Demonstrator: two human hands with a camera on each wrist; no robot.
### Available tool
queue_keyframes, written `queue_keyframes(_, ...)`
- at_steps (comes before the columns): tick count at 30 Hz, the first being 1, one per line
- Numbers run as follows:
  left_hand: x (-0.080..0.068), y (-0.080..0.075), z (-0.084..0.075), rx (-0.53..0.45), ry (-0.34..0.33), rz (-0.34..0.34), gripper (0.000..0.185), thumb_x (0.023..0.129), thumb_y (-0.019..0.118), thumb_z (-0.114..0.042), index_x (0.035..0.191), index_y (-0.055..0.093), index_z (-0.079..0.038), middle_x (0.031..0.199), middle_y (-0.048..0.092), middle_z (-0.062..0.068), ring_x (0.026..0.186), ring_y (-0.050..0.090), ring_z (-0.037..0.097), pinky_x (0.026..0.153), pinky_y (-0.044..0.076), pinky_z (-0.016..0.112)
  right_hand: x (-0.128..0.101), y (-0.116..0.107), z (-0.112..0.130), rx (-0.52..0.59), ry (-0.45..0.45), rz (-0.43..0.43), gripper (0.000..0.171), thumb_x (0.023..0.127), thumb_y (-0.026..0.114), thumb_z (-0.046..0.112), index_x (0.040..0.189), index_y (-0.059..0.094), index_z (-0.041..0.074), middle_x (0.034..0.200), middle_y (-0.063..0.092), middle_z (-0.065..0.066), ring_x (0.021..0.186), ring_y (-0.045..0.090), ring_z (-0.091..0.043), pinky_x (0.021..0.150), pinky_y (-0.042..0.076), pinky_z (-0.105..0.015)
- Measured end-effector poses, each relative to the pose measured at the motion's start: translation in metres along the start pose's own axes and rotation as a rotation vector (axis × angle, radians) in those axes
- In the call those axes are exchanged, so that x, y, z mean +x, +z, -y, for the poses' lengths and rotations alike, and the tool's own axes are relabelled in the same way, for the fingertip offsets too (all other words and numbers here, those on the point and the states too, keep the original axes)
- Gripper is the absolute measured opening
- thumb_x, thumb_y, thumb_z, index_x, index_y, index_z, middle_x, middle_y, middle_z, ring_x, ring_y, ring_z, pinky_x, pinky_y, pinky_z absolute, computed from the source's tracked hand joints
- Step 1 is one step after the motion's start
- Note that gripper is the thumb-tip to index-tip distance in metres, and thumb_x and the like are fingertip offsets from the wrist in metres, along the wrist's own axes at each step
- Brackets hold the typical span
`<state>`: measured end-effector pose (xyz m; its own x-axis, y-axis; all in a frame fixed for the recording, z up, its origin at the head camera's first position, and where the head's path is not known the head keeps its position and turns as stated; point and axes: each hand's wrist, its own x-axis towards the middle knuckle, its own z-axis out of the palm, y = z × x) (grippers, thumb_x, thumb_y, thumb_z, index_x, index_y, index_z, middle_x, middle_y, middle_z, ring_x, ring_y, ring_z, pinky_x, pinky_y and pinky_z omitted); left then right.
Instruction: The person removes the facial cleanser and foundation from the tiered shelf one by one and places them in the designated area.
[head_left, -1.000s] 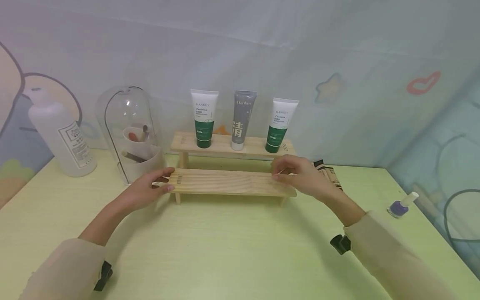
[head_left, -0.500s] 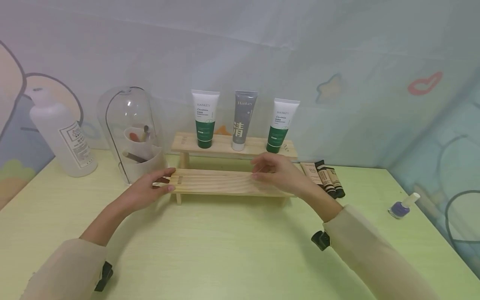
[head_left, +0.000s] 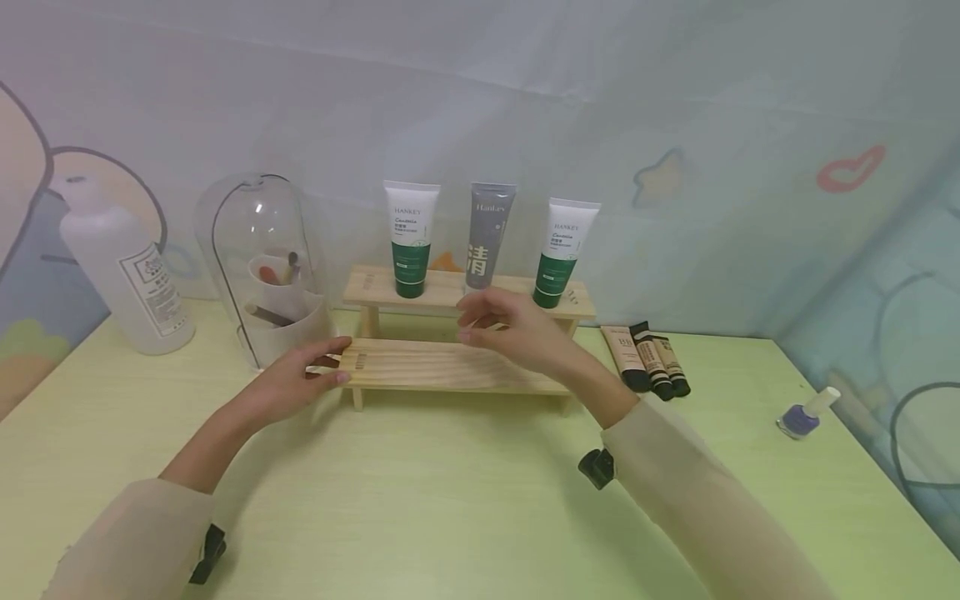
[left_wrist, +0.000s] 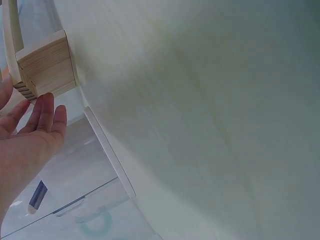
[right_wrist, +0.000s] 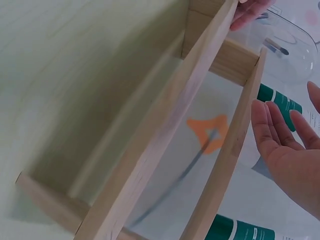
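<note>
Head view: pale green table (head_left: 450, 500), cartoon-printed wall (head_left: 675, 125) behind.

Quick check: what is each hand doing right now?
Left hand: open, straight fingers resting on the left end of the wooden rack.
Right hand: open, above the rack, holding nothing.
</note>
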<state>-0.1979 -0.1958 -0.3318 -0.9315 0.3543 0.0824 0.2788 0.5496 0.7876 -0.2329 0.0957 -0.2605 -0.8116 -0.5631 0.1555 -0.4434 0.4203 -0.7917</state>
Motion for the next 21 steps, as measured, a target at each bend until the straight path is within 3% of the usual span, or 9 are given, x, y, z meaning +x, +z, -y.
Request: queue_keyframes(21, 0.0, -0.001, -0.002, 0.024, -0.019, 0.002, 0.051, 0.092, 0.054, -0.007, 0.135, 0.032, 0.012, 0.132, 0.039, 0.029, 0.116, 0.042, 0.042, 0.093, 0.036, 0.053, 0.031, 0.023, 0.019, 0.058, 0.045, -0.178, 0.038, 0.085, 0.066, 0.014, 0.12, 0.052, 0.002, 0.121, 0.054, -0.013, 0.108, 0.053, -0.021, 0.089, 0.043, -0.026)
